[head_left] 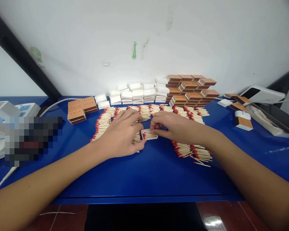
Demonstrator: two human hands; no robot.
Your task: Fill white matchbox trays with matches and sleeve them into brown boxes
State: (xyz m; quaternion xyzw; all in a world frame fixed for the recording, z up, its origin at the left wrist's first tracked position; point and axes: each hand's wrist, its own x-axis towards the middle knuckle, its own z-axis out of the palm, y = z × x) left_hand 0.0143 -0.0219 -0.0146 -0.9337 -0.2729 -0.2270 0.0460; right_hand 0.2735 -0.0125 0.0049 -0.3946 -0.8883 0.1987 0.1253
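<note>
White matchbox tray (150, 139) sits on the surface (144, 179) between back and front edges, likely light and crushable, so grip its short ends gently; left hand (125, 131) spread beside it, right hand (175, 125) curled at its right end, can't tell if pinching anything.
</note>
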